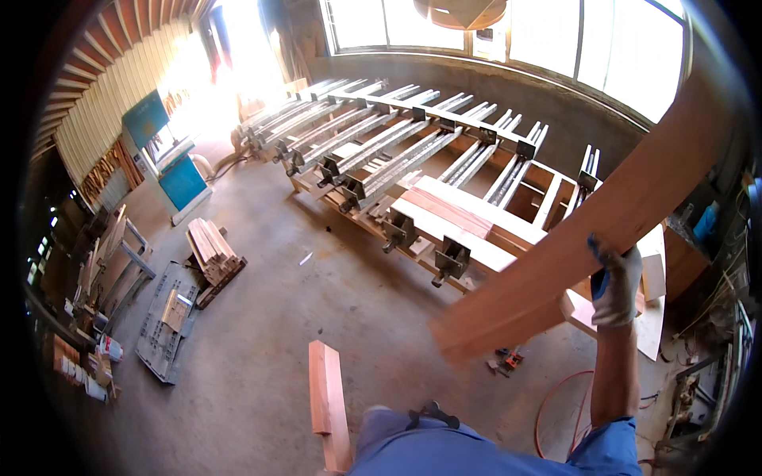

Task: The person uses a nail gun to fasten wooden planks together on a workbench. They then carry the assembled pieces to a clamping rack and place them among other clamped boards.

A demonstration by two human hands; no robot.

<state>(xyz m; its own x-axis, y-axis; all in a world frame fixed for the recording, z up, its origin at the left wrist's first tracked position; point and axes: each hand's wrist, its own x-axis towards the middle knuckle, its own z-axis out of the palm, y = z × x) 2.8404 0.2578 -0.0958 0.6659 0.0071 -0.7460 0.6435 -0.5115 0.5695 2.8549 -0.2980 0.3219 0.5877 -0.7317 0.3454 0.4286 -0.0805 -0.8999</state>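
Note:
My right hand (617,289), in a grey and dark blue work glove, grips the edge of a long, wide wooden board (571,246). The board is raised and slants from near the middle of the floor up to the far right, hiding part of the bench behind it. Closed fingers wrap the board's lower edge. To the left of my blue-clothed body, a shorter length of pinkish wood (327,397) rises from the lower border. Whatever supports its lower end is cut off, and my left hand does not show.
A long clamp rack (373,170) with several metal bars stands before the windows, pale boards (452,208) lying on its near end. Stacked wood strips (213,247), a grey pallet (163,333) and a blue machine (182,184) are leftward. A red hose (544,404) and orange-black tool (508,361) lie on the floor.

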